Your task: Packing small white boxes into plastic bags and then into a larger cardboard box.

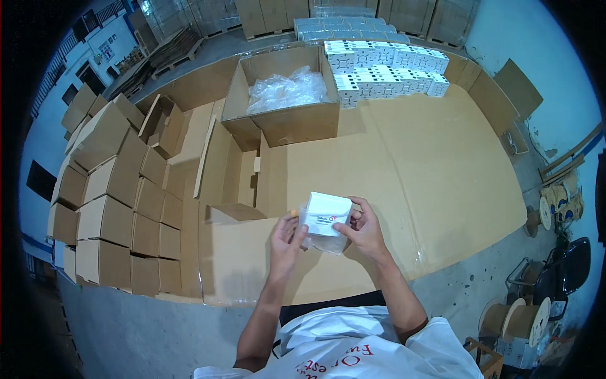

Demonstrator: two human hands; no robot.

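Above the near part of the cardboard-covered table, a small white box (329, 207) with printing on its face is held between my two hands. Clear plastic wrap (326, 244) shows along its left side and below its lower edge. My left hand (288, 241) is closed at the left side, its thumb against the plastic and the box's lower left corner. An orange bit shows at one of its fingertips. My right hand (367, 232) grips the right side, thumb on the front face and fingers behind. The fingers behind the box are partly hidden.
An open carton (302, 126) of clear plastic bags stands at the back. Stacked white boxes (386, 72) line the far edge. Left of my hands lies an open empty carton (237, 174); brown cartons (107, 218) are piled at far left. Cable spools (514, 316) stand on the floor at right.
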